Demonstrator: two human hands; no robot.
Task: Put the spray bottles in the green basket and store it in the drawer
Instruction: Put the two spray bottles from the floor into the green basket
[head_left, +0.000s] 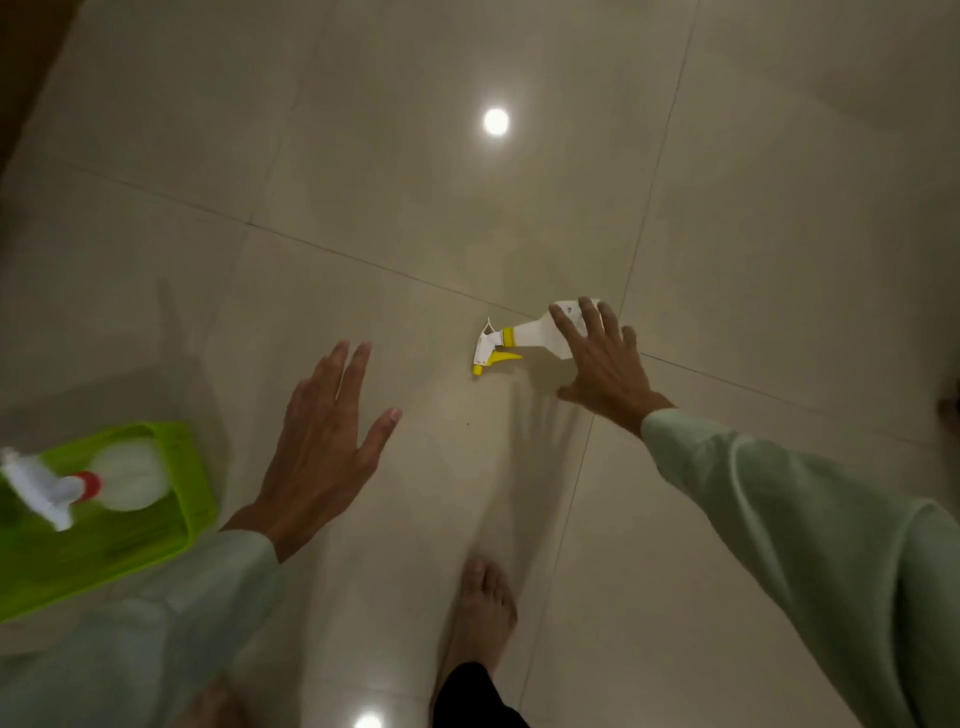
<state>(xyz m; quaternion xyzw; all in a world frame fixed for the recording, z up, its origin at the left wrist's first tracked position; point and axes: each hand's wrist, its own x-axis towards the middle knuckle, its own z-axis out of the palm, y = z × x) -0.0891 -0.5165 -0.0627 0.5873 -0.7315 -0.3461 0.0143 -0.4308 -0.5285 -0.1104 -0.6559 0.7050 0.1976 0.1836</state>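
Note:
A white spray bottle with a yellow trigger and collar (524, 338) lies on its side on the tiled floor, nozzle pointing left. My right hand (605, 358) hovers over its body with fingers spread, covering part of it; whether it touches is unclear. My left hand (324, 441) is open in mid-air, palm down, holding nothing. At the lower left stands the green basket (195, 483), and a white spray bottle with a red collar (122, 478) lies inside it, blurred.
Glossy beige floor tiles (415, 208) reflect a ceiling light. My bare foot (483, 613) stands below the hands, another foot at the bottom left. A dark wooden edge (26, 67) runs along the upper left. No drawer is in view.

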